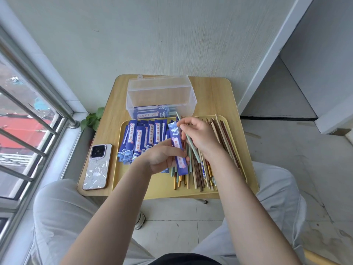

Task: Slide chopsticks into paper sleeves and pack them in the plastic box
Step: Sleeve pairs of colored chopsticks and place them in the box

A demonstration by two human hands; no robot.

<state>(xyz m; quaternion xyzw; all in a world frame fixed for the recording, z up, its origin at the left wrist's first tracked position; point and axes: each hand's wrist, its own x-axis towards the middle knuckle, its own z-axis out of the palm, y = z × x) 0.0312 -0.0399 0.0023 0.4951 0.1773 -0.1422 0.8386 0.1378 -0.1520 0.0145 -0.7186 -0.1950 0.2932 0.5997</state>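
Blue paper sleeve (177,148) pinched in the left hand (162,157) awaits the pale green chopstick (188,138) gripped by the right hand (198,134), few wrapped sets in the plastic box (162,98), many loose chopsticks (215,150) remaining on the tray (152,190).

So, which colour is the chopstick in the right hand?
Pale mint green chopstick, held in the right hand; head view.

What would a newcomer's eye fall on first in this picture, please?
Probably the blue paper sleeve held in the left hand mid-tray, beside the pale green chopsticks in the right hand. Then the clear plastic box behind the yellow tray.
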